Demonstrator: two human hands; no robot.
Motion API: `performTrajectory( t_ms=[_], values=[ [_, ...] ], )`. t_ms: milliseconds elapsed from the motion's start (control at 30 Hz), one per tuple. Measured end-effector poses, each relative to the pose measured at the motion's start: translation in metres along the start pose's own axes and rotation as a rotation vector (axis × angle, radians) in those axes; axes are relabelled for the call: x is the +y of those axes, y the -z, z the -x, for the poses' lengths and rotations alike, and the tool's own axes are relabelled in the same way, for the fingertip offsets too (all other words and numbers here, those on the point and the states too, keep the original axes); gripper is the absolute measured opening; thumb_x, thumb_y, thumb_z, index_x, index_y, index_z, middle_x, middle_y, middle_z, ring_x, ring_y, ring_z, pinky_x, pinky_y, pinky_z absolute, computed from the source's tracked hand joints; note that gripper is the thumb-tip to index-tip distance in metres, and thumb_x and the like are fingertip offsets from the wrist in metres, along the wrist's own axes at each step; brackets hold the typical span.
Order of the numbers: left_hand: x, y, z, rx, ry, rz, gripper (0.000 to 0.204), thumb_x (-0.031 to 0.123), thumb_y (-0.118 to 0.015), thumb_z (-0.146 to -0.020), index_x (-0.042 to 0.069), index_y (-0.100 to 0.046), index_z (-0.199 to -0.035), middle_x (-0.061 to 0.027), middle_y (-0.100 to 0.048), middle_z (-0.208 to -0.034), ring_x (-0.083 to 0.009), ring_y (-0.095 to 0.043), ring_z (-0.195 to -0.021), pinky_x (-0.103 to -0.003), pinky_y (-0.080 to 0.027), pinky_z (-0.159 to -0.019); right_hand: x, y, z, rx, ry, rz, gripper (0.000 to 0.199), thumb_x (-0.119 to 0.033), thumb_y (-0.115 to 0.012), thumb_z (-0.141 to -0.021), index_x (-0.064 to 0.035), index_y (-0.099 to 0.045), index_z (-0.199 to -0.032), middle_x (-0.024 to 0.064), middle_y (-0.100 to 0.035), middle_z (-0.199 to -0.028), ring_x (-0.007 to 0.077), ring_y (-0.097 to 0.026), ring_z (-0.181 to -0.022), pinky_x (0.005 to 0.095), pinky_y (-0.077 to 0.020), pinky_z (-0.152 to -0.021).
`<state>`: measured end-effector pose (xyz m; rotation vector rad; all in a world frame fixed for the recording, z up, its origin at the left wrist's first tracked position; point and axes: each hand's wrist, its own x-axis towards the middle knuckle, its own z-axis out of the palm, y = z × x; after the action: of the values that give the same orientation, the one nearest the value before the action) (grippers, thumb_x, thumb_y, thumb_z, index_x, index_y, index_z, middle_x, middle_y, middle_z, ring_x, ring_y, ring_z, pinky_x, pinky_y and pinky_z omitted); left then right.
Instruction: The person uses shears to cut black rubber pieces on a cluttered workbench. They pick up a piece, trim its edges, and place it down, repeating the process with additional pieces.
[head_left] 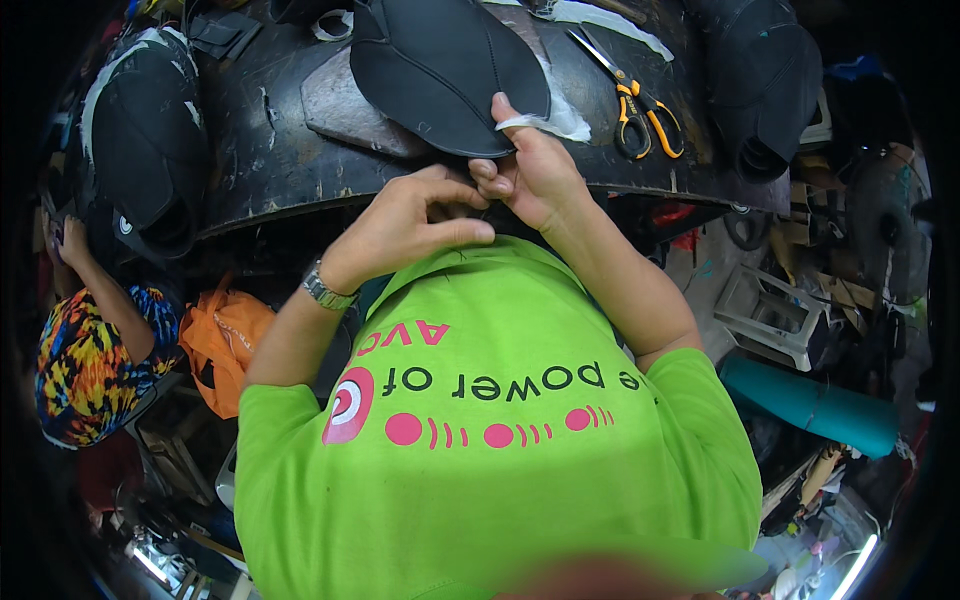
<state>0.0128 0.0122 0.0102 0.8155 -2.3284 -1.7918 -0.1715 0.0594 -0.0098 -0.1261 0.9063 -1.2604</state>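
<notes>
A black, stitched motorcycle seat cover [440,75] lies on the worktable [240,120] in front of me, its rounded end toward my body. My right hand [535,165] grips that near end, thumb on top and fingers beneath the edge. A thin white strip [545,125] crosses by its thumb. Close beside it, my left hand [410,215] is curled just below the cover's edge, its fingertips near those of the right; whatever it holds is hidden. Scissors with orange and black handles [632,92] rest on the table to the right, blades partly open.
Dark padded seats stand at the left [150,140] and right [760,90] of the table. Under the cover sits a grey slab [350,105]. A person in a colourful top [95,350] works at far left, near an orange bag [225,335]. A plastic stool [770,315] and teal roll [810,405] are at right.
</notes>
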Motion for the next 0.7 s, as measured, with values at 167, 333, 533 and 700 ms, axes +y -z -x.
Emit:
performTrajectory(
  t_ms=[167,333,533,700],
  values=[
    [-0.029,-0.023,-0.019,0.342,0.011,0.660,0.030,0.018,-0.070,-0.093,-0.001,-0.062,-0.114,-0.0065,-0.066,-0.107,-0.0121,-0.062,-0.099,-0.027,-0.048,-0.089,-0.019,-0.006,0.002,-0.147,0.033,-0.069,0.047,-0.051,-0.051,-0.101,-0.0046,-0.058,-0.099,0.0082,-0.055,-0.062,0.0128,-0.037,-0.040,0.0263,-0.0307,-0.042],
    [-0.021,-0.027,-0.036,0.160,-0.237,1.238,0.030,0.020,-0.066,-0.094,0.000,-0.059,-0.116,-0.0105,-0.069,-0.102,-0.0194,-0.068,-0.093,-0.034,-0.054,-0.087,-0.004,-0.008,0.016,-0.128,-0.180,-0.118,0.046,-0.053,-0.053,-0.099,-0.0071,-0.056,-0.095,0.0080,-0.053,-0.058,0.0130,-0.035,-0.038,0.0264,-0.0299,-0.043],
    [-0.021,-0.023,-0.059,0.344,-0.043,1.112,0.027,0.017,-0.062,-0.097,0.001,-0.059,-0.117,-0.0130,-0.066,-0.113,-0.0210,-0.067,-0.098,-0.035,-0.057,-0.083,0.004,0.010,0.018,-0.084,-0.156,-0.106,0.040,-0.050,-0.057,-0.098,-0.0104,-0.055,-0.092,0.0083,-0.054,-0.058,0.0140,-0.038,-0.038,0.0273,-0.0309,-0.043],
    [-0.029,-0.023,-0.053,0.457,-0.088,0.972,0.023,0.003,-0.065,-0.092,-0.001,-0.061,-0.114,-0.0102,-0.066,-0.110,-0.0194,-0.067,-0.098,-0.032,-0.056,-0.083,0.015,0.028,0.022,-0.141,-0.294,-0.030,0.040,-0.043,-0.056,-0.099,-0.0042,-0.060,-0.092,0.0076,-0.059,-0.059,0.0128,-0.048,-0.040,0.0237,-0.0353,-0.040]
  ],
)
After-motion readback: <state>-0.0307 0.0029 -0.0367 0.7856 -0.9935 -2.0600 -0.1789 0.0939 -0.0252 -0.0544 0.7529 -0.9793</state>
